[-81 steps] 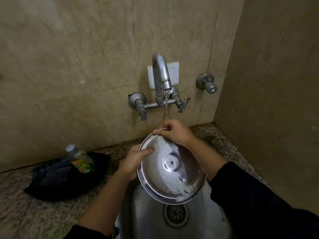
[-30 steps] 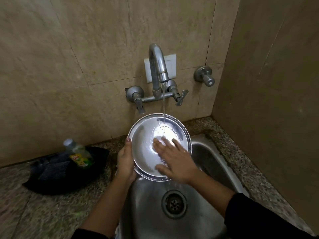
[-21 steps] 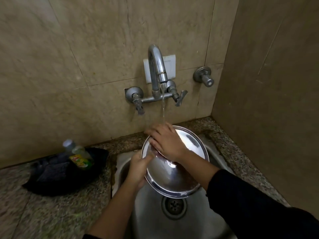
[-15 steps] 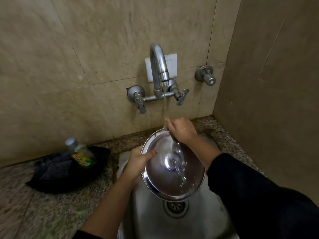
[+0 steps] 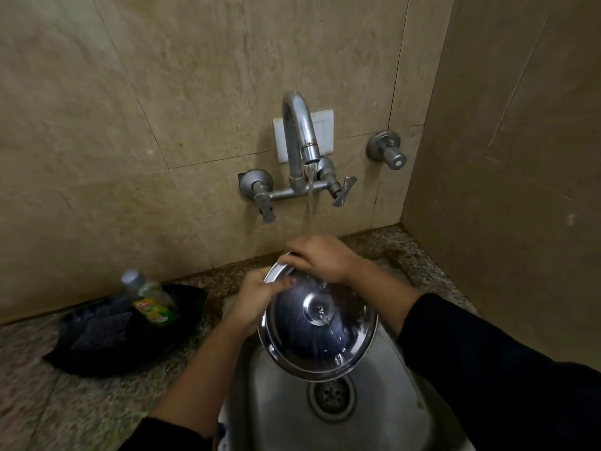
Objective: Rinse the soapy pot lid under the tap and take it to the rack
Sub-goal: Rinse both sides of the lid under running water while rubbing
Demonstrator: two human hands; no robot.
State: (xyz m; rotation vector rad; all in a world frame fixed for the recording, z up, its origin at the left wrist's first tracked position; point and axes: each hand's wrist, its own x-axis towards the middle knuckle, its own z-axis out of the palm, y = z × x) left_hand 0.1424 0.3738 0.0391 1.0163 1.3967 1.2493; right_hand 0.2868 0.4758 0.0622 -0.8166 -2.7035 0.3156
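Curled fingers of the left hand (image 5: pixel 257 304) and right hand (image 5: pixel 320 258) pinched the rim of the round, glossy steel lid (image 5: pixel 312 343), the right having slid leftward.

Our left hand (image 5: pixel 254 302) grips the pot lid (image 5: pixel 292 340) at its left rim, thumb on top; our right hand (image 5: pixel 320 259) curls over its far rim.

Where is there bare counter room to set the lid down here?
Free: bare counter in front of the black tray, left of the sink; a narrower strip by the right wall corner. Crowded: the tray carrying a bottle, and under the tap, where left hand and right hand hold the pot lid.
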